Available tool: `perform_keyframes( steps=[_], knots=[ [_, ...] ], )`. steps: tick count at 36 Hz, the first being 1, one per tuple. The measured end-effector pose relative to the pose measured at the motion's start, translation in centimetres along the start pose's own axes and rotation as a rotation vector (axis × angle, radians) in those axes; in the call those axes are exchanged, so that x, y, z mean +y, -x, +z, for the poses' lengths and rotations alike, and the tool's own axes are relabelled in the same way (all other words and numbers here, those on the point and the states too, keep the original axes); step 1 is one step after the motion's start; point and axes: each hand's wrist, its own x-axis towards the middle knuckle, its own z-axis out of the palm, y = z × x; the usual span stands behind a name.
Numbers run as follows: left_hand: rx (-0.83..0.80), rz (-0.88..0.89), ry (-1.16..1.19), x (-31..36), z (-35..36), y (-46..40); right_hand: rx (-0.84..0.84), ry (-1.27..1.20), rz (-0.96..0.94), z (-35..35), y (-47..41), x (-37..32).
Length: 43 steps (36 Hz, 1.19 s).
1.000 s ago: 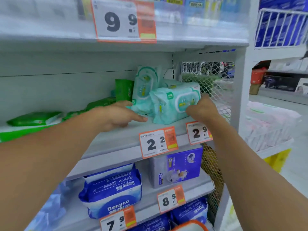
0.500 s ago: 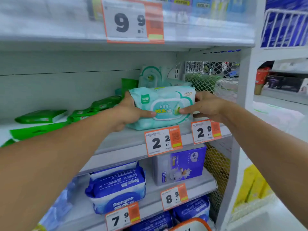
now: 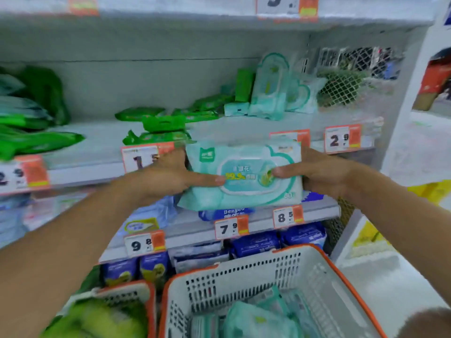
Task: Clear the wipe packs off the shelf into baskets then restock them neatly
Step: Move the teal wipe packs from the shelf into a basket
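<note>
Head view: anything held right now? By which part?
Yes. One pale teal wipe pack, held in front of the shelf edge by its two short ends: left hand on the left end, right hand on the right, thumbs on its front face.

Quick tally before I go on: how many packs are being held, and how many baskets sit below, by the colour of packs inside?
Held teal wipe pack: 1
White basket of teal packs: 1
White basket of green packs: 1
Total: 3

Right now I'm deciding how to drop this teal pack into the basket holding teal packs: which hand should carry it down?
Probably the right hand: it grips the teal wipe pack on the side directly above the white basket; the left hand sits toward the neighbouring basket.
</note>
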Motion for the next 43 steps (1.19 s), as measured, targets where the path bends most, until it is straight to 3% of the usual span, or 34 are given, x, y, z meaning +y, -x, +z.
perform_keyframes(
  steps=[5,8,12,15,18,21,26,30,36,43],
  knots=[
    [0.017,-0.054,0.035,-1.7,0.8,1.6,-0.016,0.041,0.105,0.6,0.4,-0.2],
    [-0.071,-0.118,0.015,-1.5,0.7,2.0,-0.045,0.053,0.178,0.3,0.6,-0.1],
    [-0.158,-0.291,-0.134,-0.4,0.7,1.5,-0.003,0.276,0.310,-0.7,1.5,-0.2],
    [0.083,-0.186,-0.273,1.5,-0.4,-1.3,0.285,0.438,0.238,-1.6,0.9,-1.9],
    [0.338,0.092,-0.448,4.2,-1.1,-5.1,0.665,0.382,-0.087,-2.5,-0.9,-5.2],
    [0.247,0.094,-0.890,5.1,-1.1,-8.9,0.874,0.481,-0.268,-3.6,-4.4,-8.4],
    [-0.041,-0.177,-1.120,2.7,-1.8,-13.9,0.729,0.301,0.046,-5.8,-11.0,-10.4],
    [-0.120,-0.219,-1.176,1.6,-2.3,-15.3,0.643,0.118,0.183,-9.1,-14.9,-9.9],
    [-0.171,-0.234,-1.243,2.3,-2.3,-15.7,0.568,-0.082,0.174,-11.7,-17.4,-8.8],
    [-0.171,-0.268,-1.137,2.6,-2.5,-15.6,0.539,-0.226,0.169,-11.2,-17.6,-8.1]
  ],
)
